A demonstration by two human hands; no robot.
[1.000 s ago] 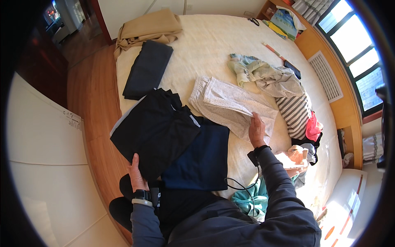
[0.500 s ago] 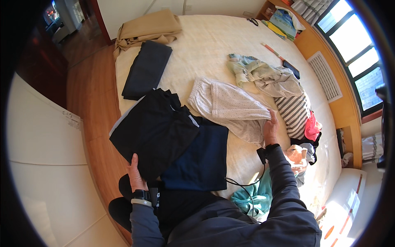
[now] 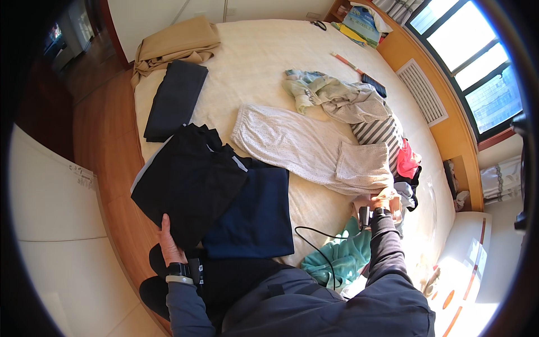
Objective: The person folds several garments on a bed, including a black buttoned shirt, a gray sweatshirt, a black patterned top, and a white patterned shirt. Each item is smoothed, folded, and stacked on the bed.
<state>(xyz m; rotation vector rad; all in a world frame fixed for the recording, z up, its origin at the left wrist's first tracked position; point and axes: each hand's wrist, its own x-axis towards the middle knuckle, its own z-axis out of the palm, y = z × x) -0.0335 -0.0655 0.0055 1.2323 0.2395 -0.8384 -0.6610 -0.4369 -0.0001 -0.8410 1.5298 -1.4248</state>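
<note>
The right hand (image 3: 383,197), right of centre, grips the lower end of the pale trousers (image 3: 306,147), which lie stretched across the middle of the bed (image 3: 264,62); its fingers are mostly hidden under the cloth, so only the clench on the hem shows. The left hand (image 3: 167,238), lower left, rests flat with fingers loose on the edge of a black garment (image 3: 188,177), which overlaps a navy one (image 3: 258,213). A teal cloth (image 3: 337,255) and a black cable (image 3: 314,241) lie partly hidden behind the right sleeve. The clothes heap (image 3: 348,101) at upper right is too tangled to sort out.
</note>
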